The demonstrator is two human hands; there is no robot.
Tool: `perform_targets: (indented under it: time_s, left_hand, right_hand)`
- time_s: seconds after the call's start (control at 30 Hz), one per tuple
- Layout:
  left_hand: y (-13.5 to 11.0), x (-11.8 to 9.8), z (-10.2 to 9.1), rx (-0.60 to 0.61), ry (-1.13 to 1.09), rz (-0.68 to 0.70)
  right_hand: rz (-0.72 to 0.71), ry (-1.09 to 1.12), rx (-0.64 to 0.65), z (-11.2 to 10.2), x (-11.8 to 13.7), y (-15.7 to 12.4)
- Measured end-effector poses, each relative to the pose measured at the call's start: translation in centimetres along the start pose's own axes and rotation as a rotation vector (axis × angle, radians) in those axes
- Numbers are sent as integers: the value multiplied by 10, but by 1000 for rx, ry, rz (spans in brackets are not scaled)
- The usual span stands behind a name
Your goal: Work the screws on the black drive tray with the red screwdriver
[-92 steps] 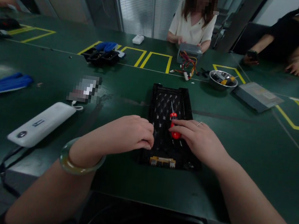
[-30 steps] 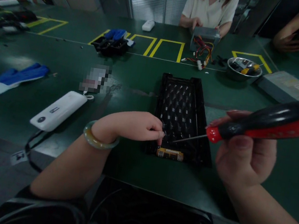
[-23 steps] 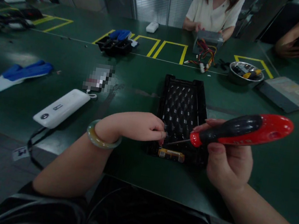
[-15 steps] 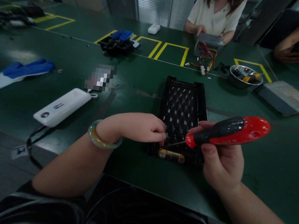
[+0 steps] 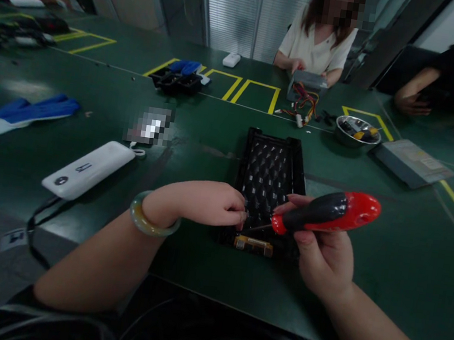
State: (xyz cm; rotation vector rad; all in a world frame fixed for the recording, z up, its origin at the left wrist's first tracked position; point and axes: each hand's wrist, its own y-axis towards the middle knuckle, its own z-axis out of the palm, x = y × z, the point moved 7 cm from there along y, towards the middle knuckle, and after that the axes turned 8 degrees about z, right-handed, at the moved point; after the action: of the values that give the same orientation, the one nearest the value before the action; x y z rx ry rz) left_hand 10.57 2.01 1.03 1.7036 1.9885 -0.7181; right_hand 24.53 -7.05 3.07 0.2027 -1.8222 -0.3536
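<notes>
Right hand (image 5: 326,263) closed round red-and-black plastic-handled screwdriver (image 5: 326,213), its tip above the black perforated tray (image 5: 272,165)'s near end; left hand (image 5: 205,203) pinches at that tip. Probably light, rigid; grip the handle.

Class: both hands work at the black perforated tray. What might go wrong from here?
The red-and-black screwdriver in the right hand aims its tip at the left hand, fingertips pinched; a slip might jab them. The black perforated tray lies unclamped near the green table edge; pushing may slide it.
</notes>
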Motion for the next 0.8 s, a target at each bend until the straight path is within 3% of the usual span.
perform_targets:
  time_s: [0.33, 0.5, 0.6, 0.8]
  left_hand:
    - [-2, 3, -1, -50, -16, -67]
    - [-4, -3, -2, -85, -93, -79]
    - [-6, -4, -3, -129, -115, -104]
    - [-9, -4, -2, -146, -184, -125]
  right_hand:
    - [-94, -201, 181, 13, 27, 15]
    - [63, -430, 319, 27, 61, 35]
    - [136, -557, 301, 33, 77, 48]
    - [195, -528, 283, 36, 75, 56]
